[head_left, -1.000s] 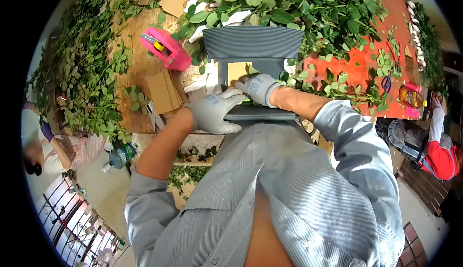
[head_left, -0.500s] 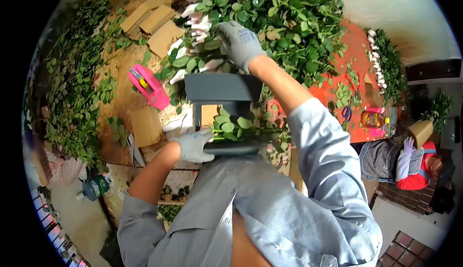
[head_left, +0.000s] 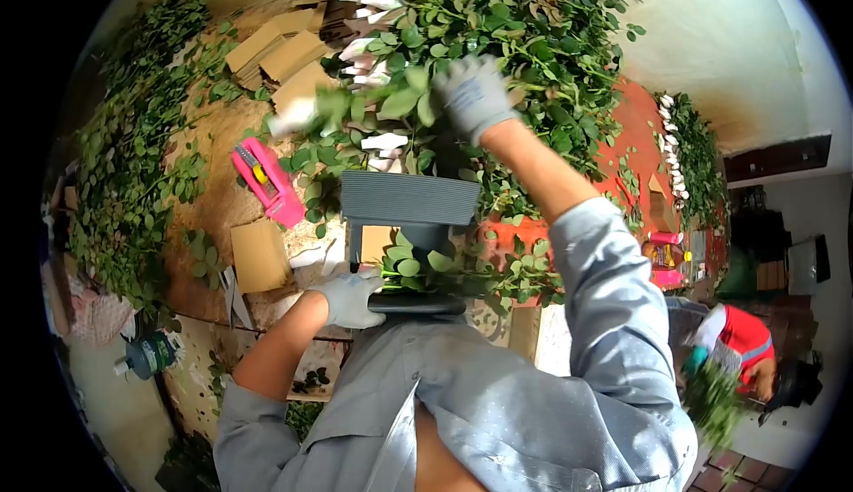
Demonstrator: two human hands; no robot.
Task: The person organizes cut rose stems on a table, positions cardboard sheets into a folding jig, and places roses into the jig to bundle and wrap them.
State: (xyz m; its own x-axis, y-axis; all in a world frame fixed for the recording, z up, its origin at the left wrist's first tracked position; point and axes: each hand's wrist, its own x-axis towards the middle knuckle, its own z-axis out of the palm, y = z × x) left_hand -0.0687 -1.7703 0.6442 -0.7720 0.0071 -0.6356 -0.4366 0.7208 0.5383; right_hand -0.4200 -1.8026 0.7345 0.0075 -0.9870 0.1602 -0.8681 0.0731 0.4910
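My right hand (head_left: 473, 96), in a grey glove, is closed on a leafy rose stem (head_left: 400, 99) above the large pile of stems. Its white-covered head (head_left: 293, 117) points left and is blurred by motion. My left hand (head_left: 349, 299), also gloved, is at the left side of a dark ridged stand (head_left: 409, 197), close to my waist. Its fingers curl round the near ends of leafy rose stems (head_left: 418, 265) lying in the stand; the fingertips are partly hidden. A piece of cardboard (head_left: 378, 243) shows inside the stand.
A pink tape dispenser (head_left: 268, 183) and cardboard sheets (head_left: 260, 256) lie on the wooden table at left. More foliage (head_left: 133, 154) lines the far left. Piled stems (head_left: 524, 30) cover the back. At right, a co-worker in red (head_left: 745, 341) handles greenery (head_left: 711, 403).
My right hand has lifted a stem off the pile and moved slightly right, with the stem now hanging leftward. My left hand stays by the stand. The co-worker has bent forward with greenery.
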